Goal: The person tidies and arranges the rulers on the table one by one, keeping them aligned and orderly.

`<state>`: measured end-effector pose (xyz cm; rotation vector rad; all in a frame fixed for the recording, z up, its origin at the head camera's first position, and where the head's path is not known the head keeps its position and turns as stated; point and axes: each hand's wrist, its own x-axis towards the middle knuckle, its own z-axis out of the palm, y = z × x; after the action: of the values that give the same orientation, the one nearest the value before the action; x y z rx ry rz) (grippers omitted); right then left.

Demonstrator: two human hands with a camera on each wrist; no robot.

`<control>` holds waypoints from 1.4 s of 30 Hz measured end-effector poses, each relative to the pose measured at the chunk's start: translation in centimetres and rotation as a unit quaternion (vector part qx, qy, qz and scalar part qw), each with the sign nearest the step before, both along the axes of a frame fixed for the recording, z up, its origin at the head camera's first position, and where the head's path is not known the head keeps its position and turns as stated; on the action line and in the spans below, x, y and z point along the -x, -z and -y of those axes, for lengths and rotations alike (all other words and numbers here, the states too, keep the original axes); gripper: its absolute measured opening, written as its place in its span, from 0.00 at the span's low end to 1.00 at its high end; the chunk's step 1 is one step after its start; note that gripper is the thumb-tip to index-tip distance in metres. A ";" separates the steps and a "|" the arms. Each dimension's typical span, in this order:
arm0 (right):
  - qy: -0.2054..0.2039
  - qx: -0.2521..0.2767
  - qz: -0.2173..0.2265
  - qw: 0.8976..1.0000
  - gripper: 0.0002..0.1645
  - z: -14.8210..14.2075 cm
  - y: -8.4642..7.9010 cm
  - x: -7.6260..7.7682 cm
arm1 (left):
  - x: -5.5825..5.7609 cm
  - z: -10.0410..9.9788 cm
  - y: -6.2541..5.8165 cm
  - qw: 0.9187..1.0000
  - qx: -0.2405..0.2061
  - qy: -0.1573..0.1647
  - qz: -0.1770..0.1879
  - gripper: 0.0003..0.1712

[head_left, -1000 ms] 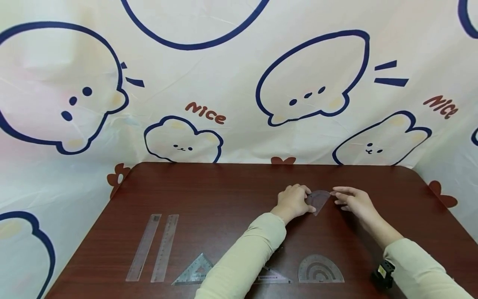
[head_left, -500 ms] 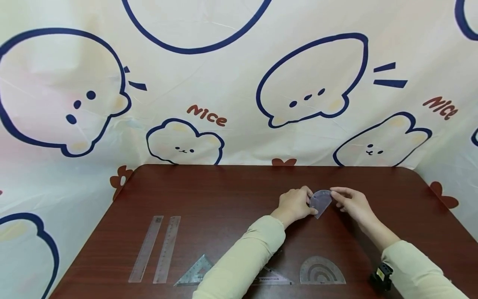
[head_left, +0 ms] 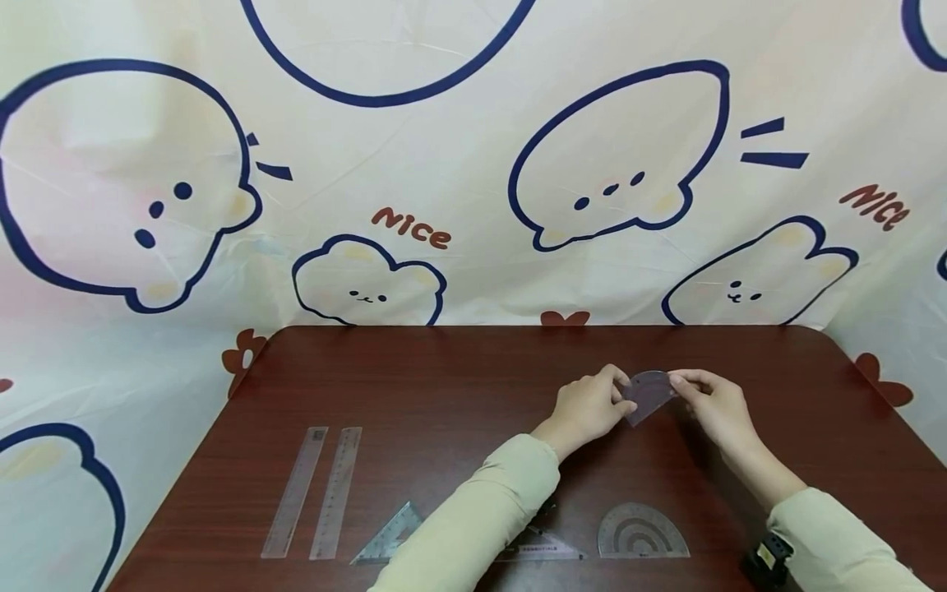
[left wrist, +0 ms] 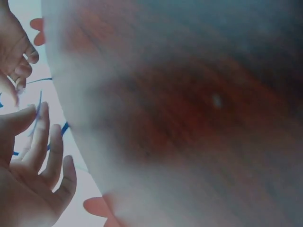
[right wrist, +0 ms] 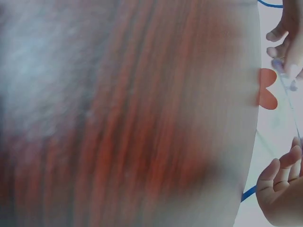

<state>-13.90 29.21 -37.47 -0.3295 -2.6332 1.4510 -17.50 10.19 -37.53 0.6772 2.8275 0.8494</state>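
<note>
Above the far right half of the table, both hands hold a small translucent purplish protractor [head_left: 651, 396]. My left hand [head_left: 588, 411] pinches its left end between thumb and fingers. The thumb and fingertips of my right hand [head_left: 716, 409] pinch its upper right edge. Its curved side is turned up and away, and it stands tilted. In the left wrist view the protractor is seen almost edge-on as a thin line between the hands. A second clear protractor [head_left: 642, 532] lies flat on the near side of the table.
Two clear rulers [head_left: 294, 493] lie side by side at the left of the brown table [head_left: 444, 378]. A set square [head_left: 390, 533] lies near the front, and another set square [head_left: 547, 546] is partly hidden by the left sleeve. A patterned sheet hangs behind the table.
The held protractor has moved a little to the right and turned to a flatter angle. My right fingers have come from its edge into a pinch on it, and my left hand has followed rightward.
</note>
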 end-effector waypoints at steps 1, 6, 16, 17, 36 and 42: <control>0.003 0.005 0.002 1.000 0.27 0.0 0.0 -0.1 | -0.1 0.1 -0.1 1.000 -0.003 0.002 -0.007 0.17; 0.015 0.063 0.020 0.998 0.30 -0.1 -0.2 -1.0 | -0.4 0.2 -0.4 0.999 -0.011 0.008 -0.042 0.18; -0.005 0.070 0.027 0.997 0.28 -0.8 -1.0 -2.4 | -1.4 0.4 -1.5 0.998 -0.011 0.020 -0.050 0.18; -0.013 0.062 0.025 0.998 0.29 -1.0 -1.1 -2.5 | -1.5 0.3 -1.6 0.998 -0.008 0.023 -0.050 0.18; -0.076 -0.029 0.040 0.996 0.27 -4.3 -1.1 -4.6 | -3.1 -0.9 -2.6 0.997 0.013 0.069 -0.036 0.18; -0.075 -0.086 0.074 0.991 0.30 -5.1 -1.0 -5.7 | -3.9 -1.5 -2.7 0.996 0.038 0.083 -0.024 0.17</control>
<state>-8.20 34.34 -36.50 -0.2349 -2.9366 1.2698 -13.60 11.69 -34.86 0.9160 2.7799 0.7027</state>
